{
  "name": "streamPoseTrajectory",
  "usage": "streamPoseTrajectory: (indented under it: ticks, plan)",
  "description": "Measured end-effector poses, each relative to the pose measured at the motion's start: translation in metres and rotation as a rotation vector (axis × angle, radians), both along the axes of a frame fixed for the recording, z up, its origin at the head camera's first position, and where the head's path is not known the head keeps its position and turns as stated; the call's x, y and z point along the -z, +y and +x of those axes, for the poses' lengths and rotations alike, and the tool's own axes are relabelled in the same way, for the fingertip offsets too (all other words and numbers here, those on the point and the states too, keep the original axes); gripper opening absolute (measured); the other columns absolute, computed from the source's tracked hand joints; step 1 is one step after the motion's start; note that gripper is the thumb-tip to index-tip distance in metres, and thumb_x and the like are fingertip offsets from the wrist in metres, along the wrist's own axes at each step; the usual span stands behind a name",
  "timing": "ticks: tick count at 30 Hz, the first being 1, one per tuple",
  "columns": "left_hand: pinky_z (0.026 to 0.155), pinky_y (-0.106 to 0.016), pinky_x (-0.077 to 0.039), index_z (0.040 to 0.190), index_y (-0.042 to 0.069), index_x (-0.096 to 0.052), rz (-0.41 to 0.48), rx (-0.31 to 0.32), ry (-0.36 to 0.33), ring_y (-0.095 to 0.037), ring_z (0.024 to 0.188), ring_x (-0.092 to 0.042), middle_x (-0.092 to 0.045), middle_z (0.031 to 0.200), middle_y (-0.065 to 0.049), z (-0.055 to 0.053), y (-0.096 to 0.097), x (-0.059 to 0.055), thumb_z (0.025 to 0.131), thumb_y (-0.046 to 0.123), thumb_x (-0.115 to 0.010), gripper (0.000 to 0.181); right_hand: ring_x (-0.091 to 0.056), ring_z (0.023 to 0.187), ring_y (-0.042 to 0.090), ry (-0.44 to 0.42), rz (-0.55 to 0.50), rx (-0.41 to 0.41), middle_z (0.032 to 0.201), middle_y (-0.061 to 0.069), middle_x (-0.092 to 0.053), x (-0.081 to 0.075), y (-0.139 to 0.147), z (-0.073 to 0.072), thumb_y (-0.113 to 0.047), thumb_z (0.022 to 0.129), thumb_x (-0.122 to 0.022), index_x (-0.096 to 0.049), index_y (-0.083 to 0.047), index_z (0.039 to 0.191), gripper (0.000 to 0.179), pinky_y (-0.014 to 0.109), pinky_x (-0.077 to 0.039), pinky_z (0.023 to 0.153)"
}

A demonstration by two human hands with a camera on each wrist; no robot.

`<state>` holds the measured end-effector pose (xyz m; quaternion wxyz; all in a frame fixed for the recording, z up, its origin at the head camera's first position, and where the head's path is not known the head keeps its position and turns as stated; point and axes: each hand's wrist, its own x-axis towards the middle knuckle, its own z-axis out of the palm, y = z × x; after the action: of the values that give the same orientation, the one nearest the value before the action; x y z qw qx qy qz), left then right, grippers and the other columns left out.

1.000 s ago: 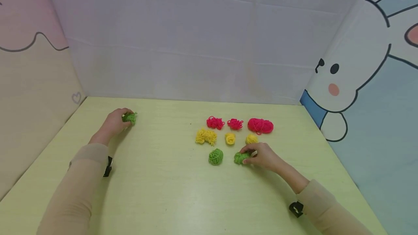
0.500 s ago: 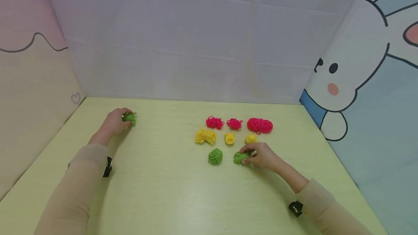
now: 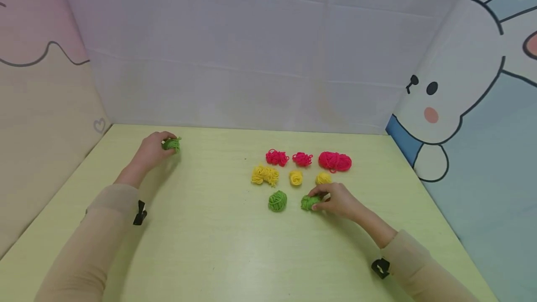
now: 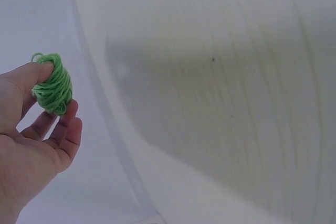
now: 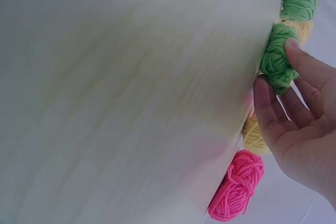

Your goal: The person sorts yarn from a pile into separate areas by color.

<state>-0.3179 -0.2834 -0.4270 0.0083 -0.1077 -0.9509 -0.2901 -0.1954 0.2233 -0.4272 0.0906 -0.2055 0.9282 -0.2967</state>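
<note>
At the far left of the table my left hand (image 3: 152,153) pinches a small green yarn bundle (image 4: 54,86) between thumb and fingertips, seemingly lifted a little off the surface. My right hand (image 3: 339,201) holds a second green yarn bundle (image 3: 308,202) by its right end, and that bundle rests on the table. Just left of it lies a round green yarn ball (image 3: 277,201), apart from the fingers. Behind the right hand sits a yellow yarn ball (image 3: 323,178), partly covered by the fingers in the head view.
A yellow yarn ball (image 3: 295,178) and a looser yellow yarn bundle (image 3: 265,175) form a middle row. Behind them are two small pink yarn bundles (image 3: 277,157) and a larger pink yarn skein (image 3: 334,161). Cloth walls border the pale table (image 3: 218,246).
My left hand has risen slightly and shifted right and away from me, carrying its green yarn bundle along. The right hand and its bundle stay in place.
</note>
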Motion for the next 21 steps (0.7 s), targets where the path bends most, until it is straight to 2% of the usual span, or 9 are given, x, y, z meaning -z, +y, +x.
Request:
streamPoseTrajectory:
  ticks: [11, 21]
  plan:
    - [0.081, -0.052, -0.047, 0.126, -0.003, -0.051, 0.051, -0.023, 0.02, -0.041, 0.101, -0.049, -0.049, 0.118, -0.028, 0.012, 0.011, -0.023, 0.089, 0.012, -0.06, 0.04, -0.059, 0.089, 0.016, -0.037, 0.001, 0.015, 0.096, 0.0, -0.067, -0.002, -0.001, 0.0, -0.013, 0.078, -0.077, -0.07, -0.01, 0.101, 0.024, 0.029, -0.055, 0.076]
    - [0.077, -0.049, -0.046, 0.125, -0.002, -0.052, 0.084, -0.042, 0.078, -0.04, 0.1, -0.05, -0.05, 0.117, -0.026, 0.027, 0.014, -0.034, 0.089, 0.011, -0.059, 0.039, -0.059, 0.09, 0.016, -0.057, -0.001, 0.013, 0.097, 0.0, -0.066, -0.005, 0.0, 0.0, -0.013, 0.078, -0.077, -0.07, -0.01, 0.102, 0.025, 0.03, -0.055, 0.076]
